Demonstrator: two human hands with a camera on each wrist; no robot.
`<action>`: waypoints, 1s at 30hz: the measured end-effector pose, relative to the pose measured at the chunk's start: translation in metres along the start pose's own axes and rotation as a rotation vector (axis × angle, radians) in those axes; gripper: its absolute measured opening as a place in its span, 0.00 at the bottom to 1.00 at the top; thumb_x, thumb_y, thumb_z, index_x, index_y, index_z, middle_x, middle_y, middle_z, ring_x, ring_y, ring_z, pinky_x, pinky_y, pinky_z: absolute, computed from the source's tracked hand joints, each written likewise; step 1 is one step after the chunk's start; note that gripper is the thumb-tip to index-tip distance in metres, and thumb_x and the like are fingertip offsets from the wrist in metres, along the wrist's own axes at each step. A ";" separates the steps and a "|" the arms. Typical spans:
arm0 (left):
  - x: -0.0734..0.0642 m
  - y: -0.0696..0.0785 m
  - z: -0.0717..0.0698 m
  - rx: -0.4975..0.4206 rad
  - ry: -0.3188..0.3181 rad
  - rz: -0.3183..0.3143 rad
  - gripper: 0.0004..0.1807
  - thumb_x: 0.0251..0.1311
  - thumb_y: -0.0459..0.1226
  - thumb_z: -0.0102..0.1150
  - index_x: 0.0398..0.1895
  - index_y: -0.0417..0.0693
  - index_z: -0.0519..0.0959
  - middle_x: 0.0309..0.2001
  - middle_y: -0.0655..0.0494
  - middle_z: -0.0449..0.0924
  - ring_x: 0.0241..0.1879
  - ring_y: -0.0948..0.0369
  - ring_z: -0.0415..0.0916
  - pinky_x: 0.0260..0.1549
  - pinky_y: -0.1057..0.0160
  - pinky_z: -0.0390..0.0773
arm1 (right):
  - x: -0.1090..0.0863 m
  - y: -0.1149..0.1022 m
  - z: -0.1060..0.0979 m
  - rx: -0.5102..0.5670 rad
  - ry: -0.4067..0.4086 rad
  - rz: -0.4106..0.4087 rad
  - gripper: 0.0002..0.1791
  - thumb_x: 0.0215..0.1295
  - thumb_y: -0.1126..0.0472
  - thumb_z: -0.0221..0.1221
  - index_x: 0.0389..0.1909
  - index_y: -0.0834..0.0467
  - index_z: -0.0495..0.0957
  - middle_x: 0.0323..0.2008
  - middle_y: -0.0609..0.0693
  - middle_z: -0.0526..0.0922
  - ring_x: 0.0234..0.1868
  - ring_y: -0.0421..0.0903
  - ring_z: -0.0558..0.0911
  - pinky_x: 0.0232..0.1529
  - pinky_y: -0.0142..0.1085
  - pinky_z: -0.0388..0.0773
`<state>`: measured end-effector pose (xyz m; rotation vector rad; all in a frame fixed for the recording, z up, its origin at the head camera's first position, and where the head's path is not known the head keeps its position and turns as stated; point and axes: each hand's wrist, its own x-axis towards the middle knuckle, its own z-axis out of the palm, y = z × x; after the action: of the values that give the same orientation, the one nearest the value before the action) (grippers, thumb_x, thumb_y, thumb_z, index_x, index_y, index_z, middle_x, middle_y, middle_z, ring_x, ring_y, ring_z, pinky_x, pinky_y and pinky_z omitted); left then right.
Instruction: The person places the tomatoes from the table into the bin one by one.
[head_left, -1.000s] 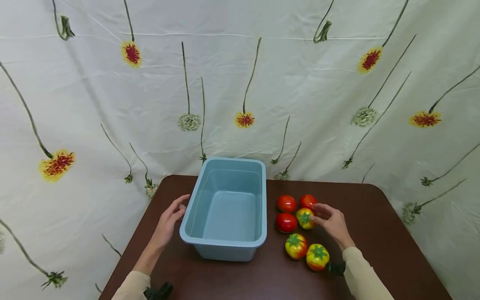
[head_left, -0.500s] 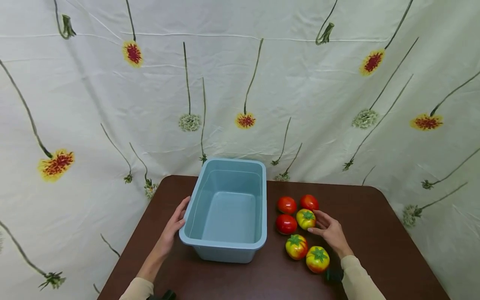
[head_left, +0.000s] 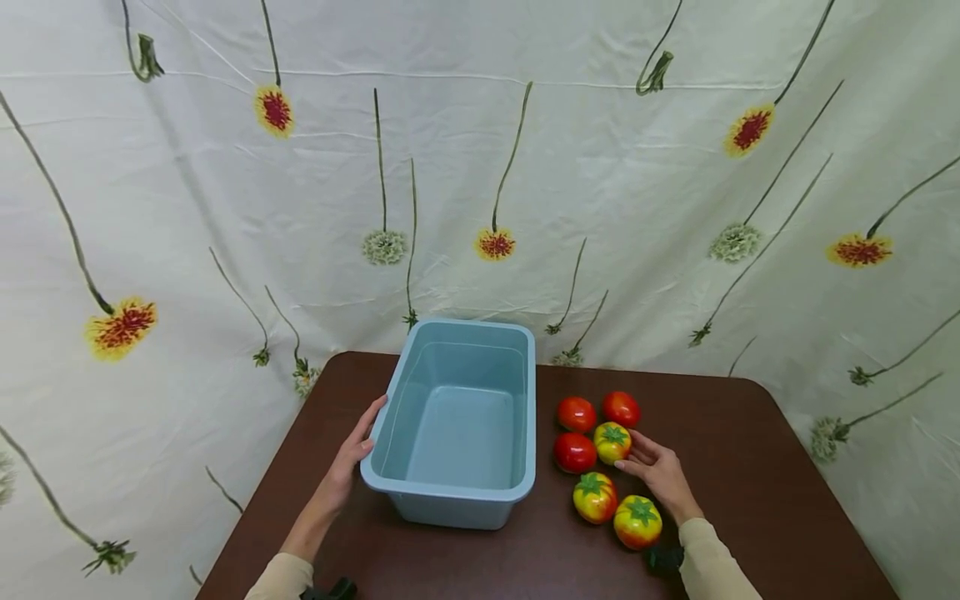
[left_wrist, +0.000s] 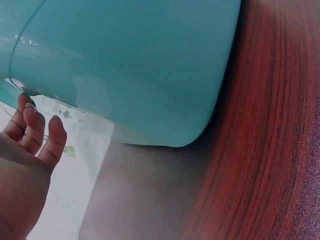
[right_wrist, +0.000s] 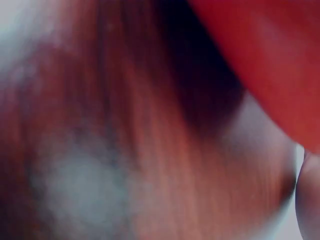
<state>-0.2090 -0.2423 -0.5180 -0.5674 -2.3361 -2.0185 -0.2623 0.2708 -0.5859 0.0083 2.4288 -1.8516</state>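
Observation:
In the head view my right hand (head_left: 662,477) reaches to a small yellow-red tomato (head_left: 612,442) with a green leafy top, thumb and fingertips right at its right side. Three plain red tomatoes (head_left: 575,453) lie around that one, and two more yellow-red tomatoes (head_left: 637,523) lie nearer the front. My left hand (head_left: 343,471) touches the left rim of a blue plastic tub (head_left: 450,492), fingers loosely bent. From the left wrist, its fingertips meet the underside of the tub's rim beside the smooth wall (left_wrist: 140,65). A blurred red surface (right_wrist: 280,50) fills a corner of the right wrist view.
Everything stands on a dark brown table (head_left: 720,450) with rounded far corners. Right behind it hangs a pale cloth (head_left: 637,167) printed with flowers. The tub stands upright with nothing in it, left of the tomatoes.
My right hand has drawn slightly back and down from the tomatoes, now at the small yellow-red one's side. My left hand has come up against the tub's rim. The tub and tomatoes stay put.

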 end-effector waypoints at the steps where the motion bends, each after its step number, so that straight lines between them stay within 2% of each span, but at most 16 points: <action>1: 0.000 0.000 0.000 0.001 -0.001 -0.002 0.31 0.64 0.42 0.28 0.72 0.63 0.44 0.72 0.55 0.45 0.64 0.56 0.54 0.53 0.47 0.60 | 0.000 0.000 0.000 0.004 -0.004 -0.001 0.44 0.48 0.55 0.68 0.67 0.55 0.59 0.65 0.57 0.65 0.61 0.49 0.70 0.50 0.31 0.72; 6: 0.000 0.000 0.002 0.003 0.000 -0.006 0.31 0.64 0.43 0.28 0.72 0.64 0.44 0.72 0.58 0.44 0.65 0.60 0.53 0.53 0.46 0.59 | -0.001 -0.002 0.001 -0.003 -0.009 -0.015 0.45 0.48 0.54 0.68 0.68 0.54 0.59 0.65 0.56 0.65 0.62 0.51 0.69 0.51 0.31 0.72; 12: 0.000 0.001 0.003 0.004 0.006 -0.004 0.31 0.65 0.43 0.28 0.72 0.64 0.44 0.72 0.58 0.44 0.65 0.60 0.53 0.53 0.47 0.58 | 0.000 -0.011 -0.002 0.001 0.009 -0.010 0.44 0.49 0.54 0.67 0.68 0.55 0.59 0.64 0.58 0.66 0.59 0.45 0.72 0.49 0.30 0.73; 18: -0.001 0.002 0.003 -0.013 0.015 0.002 0.31 0.64 0.44 0.27 0.72 0.63 0.43 0.73 0.58 0.43 0.66 0.52 0.51 0.54 0.46 0.59 | 0.010 -0.037 -0.005 0.058 0.027 -0.050 0.44 0.49 0.54 0.67 0.68 0.56 0.59 0.64 0.60 0.66 0.56 0.36 0.73 0.48 0.29 0.73; 21: -0.002 0.002 0.002 -0.011 0.019 0.003 0.31 0.64 0.44 0.27 0.72 0.63 0.43 0.73 0.59 0.43 0.67 0.49 0.50 0.54 0.44 0.59 | 0.016 -0.051 -0.004 0.091 0.006 -0.080 0.45 0.49 0.55 0.67 0.68 0.57 0.58 0.65 0.60 0.64 0.53 0.32 0.74 0.47 0.27 0.73; 25: -0.001 0.000 0.002 -0.012 0.020 0.002 0.31 0.64 0.44 0.27 0.72 0.63 0.44 0.73 0.60 0.42 0.68 0.54 0.49 0.55 0.43 0.56 | 0.020 -0.067 -0.001 0.123 -0.021 -0.111 0.45 0.48 0.56 0.68 0.68 0.58 0.58 0.65 0.61 0.64 0.51 0.28 0.75 0.45 0.26 0.73; 30: -0.001 -0.001 0.002 -0.028 0.009 0.008 0.31 0.65 0.44 0.27 0.72 0.63 0.43 0.73 0.59 0.41 0.67 0.64 0.50 0.56 0.44 0.54 | 0.025 -0.084 0.005 0.122 -0.062 -0.140 0.44 0.50 0.58 0.66 0.68 0.58 0.58 0.65 0.60 0.63 0.53 0.31 0.74 0.47 0.25 0.72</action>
<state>-0.2079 -0.2404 -0.5196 -0.5658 -2.2999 -2.0493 -0.2913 0.2423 -0.5080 -0.2126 2.3266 -2.0230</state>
